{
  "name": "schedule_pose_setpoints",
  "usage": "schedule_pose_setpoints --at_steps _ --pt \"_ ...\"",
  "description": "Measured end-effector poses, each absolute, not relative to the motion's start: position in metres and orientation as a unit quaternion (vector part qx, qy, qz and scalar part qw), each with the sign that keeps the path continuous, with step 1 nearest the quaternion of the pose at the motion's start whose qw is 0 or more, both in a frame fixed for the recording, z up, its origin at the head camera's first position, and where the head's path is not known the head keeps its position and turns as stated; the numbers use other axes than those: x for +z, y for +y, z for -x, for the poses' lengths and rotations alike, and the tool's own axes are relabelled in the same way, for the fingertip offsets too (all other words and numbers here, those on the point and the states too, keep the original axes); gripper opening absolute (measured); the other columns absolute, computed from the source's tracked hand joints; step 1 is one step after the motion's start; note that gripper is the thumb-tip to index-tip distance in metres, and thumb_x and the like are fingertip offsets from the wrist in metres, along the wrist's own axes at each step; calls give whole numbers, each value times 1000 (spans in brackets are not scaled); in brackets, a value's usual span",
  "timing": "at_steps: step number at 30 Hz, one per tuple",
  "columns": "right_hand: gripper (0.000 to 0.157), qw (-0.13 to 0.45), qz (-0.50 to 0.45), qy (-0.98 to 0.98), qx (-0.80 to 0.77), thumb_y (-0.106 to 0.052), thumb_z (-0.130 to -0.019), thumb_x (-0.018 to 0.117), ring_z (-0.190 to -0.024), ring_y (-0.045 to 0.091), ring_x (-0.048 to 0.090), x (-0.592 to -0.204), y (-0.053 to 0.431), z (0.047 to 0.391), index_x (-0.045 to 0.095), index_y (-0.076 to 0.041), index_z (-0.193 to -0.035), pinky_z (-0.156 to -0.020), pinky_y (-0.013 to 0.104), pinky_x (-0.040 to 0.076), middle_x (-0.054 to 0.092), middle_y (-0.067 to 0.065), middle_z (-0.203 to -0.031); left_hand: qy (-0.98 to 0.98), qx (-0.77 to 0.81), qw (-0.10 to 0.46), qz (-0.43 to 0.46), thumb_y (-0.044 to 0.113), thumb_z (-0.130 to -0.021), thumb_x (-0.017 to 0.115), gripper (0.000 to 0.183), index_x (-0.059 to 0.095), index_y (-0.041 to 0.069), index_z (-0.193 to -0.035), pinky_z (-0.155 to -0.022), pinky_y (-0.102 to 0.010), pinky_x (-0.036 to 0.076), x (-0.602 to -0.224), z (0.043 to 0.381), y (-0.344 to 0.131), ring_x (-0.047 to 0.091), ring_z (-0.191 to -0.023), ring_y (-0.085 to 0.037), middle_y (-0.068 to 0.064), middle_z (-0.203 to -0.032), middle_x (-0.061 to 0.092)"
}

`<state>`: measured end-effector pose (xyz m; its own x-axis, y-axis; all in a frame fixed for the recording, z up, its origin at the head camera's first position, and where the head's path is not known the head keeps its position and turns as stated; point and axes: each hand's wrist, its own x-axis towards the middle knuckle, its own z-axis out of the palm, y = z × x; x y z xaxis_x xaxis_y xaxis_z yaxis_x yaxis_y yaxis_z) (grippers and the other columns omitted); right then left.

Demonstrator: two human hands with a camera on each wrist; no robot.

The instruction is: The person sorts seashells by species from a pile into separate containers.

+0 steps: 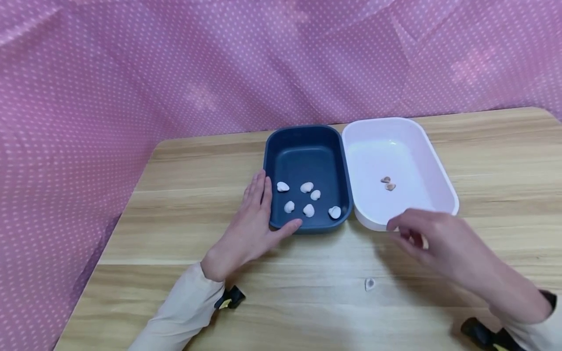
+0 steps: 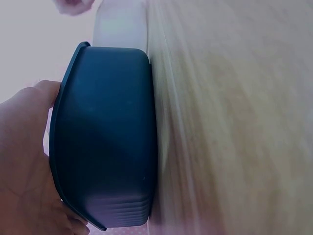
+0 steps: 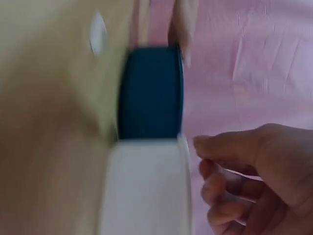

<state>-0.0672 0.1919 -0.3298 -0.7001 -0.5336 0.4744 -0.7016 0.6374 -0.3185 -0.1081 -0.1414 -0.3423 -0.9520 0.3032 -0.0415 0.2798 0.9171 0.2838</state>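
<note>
My left hand point(image 1: 248, 226) rests along the left side of a dark blue tray point(image 1: 307, 228), its fingers straight and the thumb over the near rim. In the left wrist view the hand lies at the tray's rim. Several white seashells point(image 1: 309, 210) lie in the near half of this tray. My right hand point(image 1: 439, 241) is over the near edge of a white tray point(image 1: 448, 192), fingers loosely bent with nothing visible between them. Two small brownish shells point(image 1: 390, 186) lie inside that tray. Another small greyish shell point(image 1: 370, 283) sits on the table in front of the trays.
Both trays stand side by side near the back edge of a wooden table point(image 1: 175, 195). A pink dotted cloth point(image 1: 219, 63) hangs behind the table and along its left side. Black straps with yellow marks point(image 1: 230, 297) are on the wrists.
</note>
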Motion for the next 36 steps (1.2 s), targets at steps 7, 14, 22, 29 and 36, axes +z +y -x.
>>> schedule_pose_setpoints --at_steps 7,14,22,29,36 --pt "27 93 -410 -873 245 -6 -70 82 -69 -5 52 -351 174 48 70 -22 -88 -59 13 45 59 -17 -81 979 134 39 -150 88 -78 26 115 3 5 -154 -117 -42 11 -343 107 -141 -10 -147 -23 -6 -161 -15" --pt "22 -30 -417 -879 231 -12 -81 76 -75 -4 54 -361 168 41 70 -26 -96 -63 21 50 57 -19 -90 978 138 42 -149 88 -78 27 115 2 5 -154 -116 -42 11 -344 106 -141 -10 -147 -23 -6 -161 -14" --pt "14 -42 -335 -921 197 -25 -82 77 -67 -3 47 -364 167 42 65 -28 -88 -58 24 45 53 -21 -81 978 138 37 -150 88 -78 27 115 1 5 -154 -116 -43 12 -344 106 -142 -9 -147 -23 -7 -161 -13" --pt "27 -43 -321 -919 224 -33 -73 83 -64 -2 42 -365 177 51 64 -26 -90 -55 20 37 43 -19 -71 978 140 43 -148 88 -78 26 115 0 7 -154 -116 -42 11 -343 106 -141 -10 -147 -23 -6 -161 -15" --pt "32 -44 -414 -860 296 -7 -73 83 -73 -4 50 -370 186 59 69 -22 -98 -59 17 45 58 -16 -88 979 137 39 -148 88 -78 26 114 0 6 -154 -116 -43 10 -344 106 -141 -9 -147 -24 -6 -161 -15"
